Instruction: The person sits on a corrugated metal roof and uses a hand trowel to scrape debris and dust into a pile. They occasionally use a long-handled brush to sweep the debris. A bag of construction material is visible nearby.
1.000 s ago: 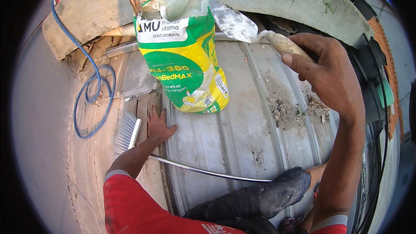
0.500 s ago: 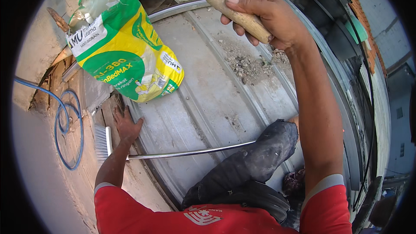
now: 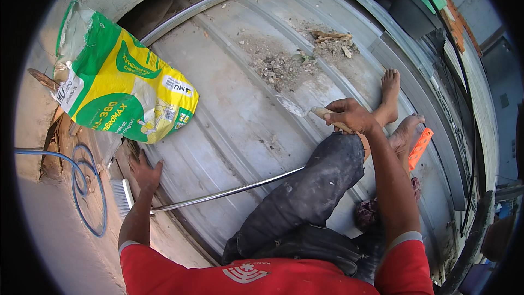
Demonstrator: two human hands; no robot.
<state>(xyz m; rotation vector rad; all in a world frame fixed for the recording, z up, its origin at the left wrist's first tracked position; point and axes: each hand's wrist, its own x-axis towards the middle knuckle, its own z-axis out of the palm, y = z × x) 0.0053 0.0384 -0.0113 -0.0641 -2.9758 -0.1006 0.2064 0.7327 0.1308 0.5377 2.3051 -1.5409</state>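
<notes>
My right hand (image 3: 352, 115) grips the wooden handle of a trowel (image 3: 295, 106). The trowel's whitish blade points to the far left, low over the ribbed metal sheet (image 3: 229, 125); I cannot tell whether it touches. My left hand (image 3: 146, 172) lies with fingers spread at the sheet's left edge, holding nothing. Beside that hand is a brush (image 3: 122, 196) with pale bristles and a long metal handle, which runs across the sheet toward my knee. An opened green, yellow and white bag (image 3: 131, 84) leans just beyond my left hand.
Grey rubble (image 3: 286, 71) and wood splinters (image 3: 333, 37) lie on the sheet's far part. A blue hose (image 3: 82, 186) coils at the left by the wall. Dark tubs (image 3: 409, 11) stand at the far right. Near my bare feet is an orange object (image 3: 420, 148).
My right hand has lowered the trowel from high at the far side down toward the sheet near my knee. My left hand stays at about the same place. The view has shifted.
</notes>
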